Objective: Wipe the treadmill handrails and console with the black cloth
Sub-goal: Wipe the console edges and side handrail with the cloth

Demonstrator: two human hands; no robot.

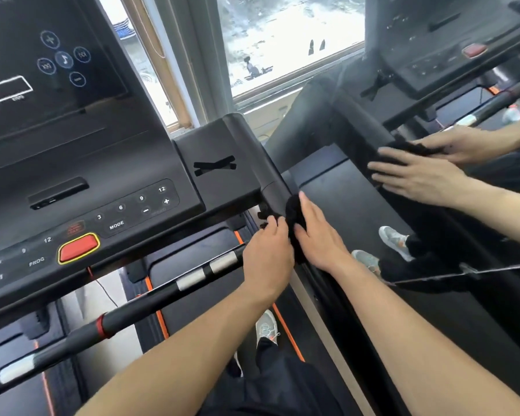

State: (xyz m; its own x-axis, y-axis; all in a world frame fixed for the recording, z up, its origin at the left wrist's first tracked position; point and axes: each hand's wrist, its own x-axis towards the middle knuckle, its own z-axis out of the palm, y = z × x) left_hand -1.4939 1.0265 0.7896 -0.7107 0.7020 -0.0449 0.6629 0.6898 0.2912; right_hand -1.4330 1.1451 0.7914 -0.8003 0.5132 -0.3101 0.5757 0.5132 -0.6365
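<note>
My left hand [267, 250] grips the black cloth [293, 216]; my right hand [320, 235], fingers straight, presses it onto the handrail [272, 187]

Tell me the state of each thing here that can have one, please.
cloth: bunched on the right handrail, between both hands.
left hand: fingers curled on the cloth.
right hand: fingers straight, pressing the cloth.
screen: icons showing.
red button: untouched.
</note>
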